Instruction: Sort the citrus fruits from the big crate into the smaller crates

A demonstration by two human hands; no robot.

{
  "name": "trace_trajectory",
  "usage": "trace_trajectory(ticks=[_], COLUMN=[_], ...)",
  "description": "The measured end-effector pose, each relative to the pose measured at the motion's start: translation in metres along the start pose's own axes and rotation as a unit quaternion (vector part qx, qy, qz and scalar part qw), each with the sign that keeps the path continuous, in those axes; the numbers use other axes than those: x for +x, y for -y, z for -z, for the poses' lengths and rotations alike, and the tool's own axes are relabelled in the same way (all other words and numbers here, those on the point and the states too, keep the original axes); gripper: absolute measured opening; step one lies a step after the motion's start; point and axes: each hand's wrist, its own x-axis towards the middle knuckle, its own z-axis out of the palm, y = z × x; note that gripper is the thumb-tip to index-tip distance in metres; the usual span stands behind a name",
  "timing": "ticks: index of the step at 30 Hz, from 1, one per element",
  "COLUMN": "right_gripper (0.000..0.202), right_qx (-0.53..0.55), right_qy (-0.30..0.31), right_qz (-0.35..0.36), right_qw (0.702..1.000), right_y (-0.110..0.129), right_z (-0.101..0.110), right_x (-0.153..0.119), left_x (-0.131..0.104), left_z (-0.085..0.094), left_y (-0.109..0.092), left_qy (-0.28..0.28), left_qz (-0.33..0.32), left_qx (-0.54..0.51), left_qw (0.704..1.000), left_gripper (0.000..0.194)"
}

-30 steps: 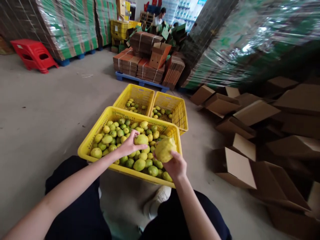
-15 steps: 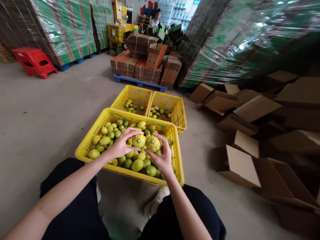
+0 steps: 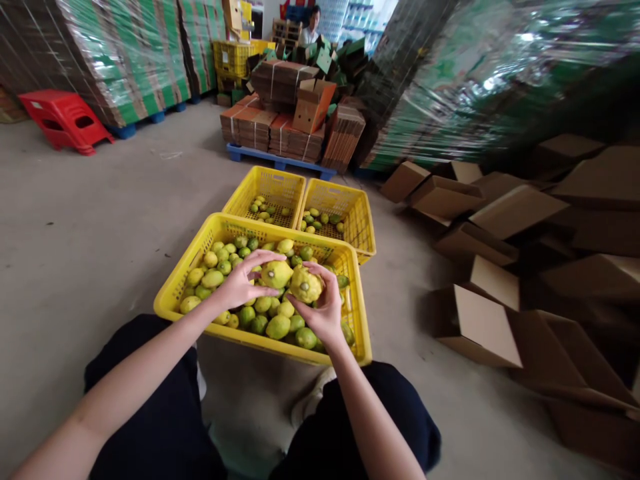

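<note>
My left hand grips a smooth yellow lemon between thumb and fingers. In my right hand is a bumpy yellow lemon, its stem end turned toward me. The two fruits are side by side, nearly touching, above a large yellow crate. Many green and yellow lemons lie inside that crate, partly hidden under my hands. Behind it stand two more yellow crates, the left one and the right one, each with several lemons on the bottom.
Open cardboard boxes are heaped on the floor at the right. Bundled flat cartons rest on a blue pallet ahead. A red stool stands at the left near wrapped stacks. A person is at the back.
Both hands still hold the same lemons, which have barely shifted. The right lemon is slightly turned and sits a little lower relative to the left one. The view has tilted slightly.
</note>
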Motion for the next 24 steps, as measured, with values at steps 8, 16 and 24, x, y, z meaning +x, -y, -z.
trace_trajectory(ticks=[8, 16, 24], right_gripper=[0.058, 0.048, 0.041], right_qx=[0.233, 0.377, 0.347], right_qy=[0.039, 0.074, 0.038], right_qz=[-0.35, -0.496, -0.443], right_qw=[0.906, 0.779, 0.826], right_y=[0.007, 0.002, 0.015], right_z=[-0.004, -0.01, -0.014], right_x=[0.001, 0.012, 0.011], left_x=[0.003, 0.01, 0.014], left_z=[-0.014, -0.019, -0.016], left_y=[0.009, 0.011, 0.006], left_qy=[-0.002, -0.032, -0.077], left_qz=[0.286, 0.407, 0.322], left_qx=[-0.232, -0.251, -0.316], left_qw=[0.93, 0.878, 0.889], left_gripper=[0.066, 0.06, 0.059])
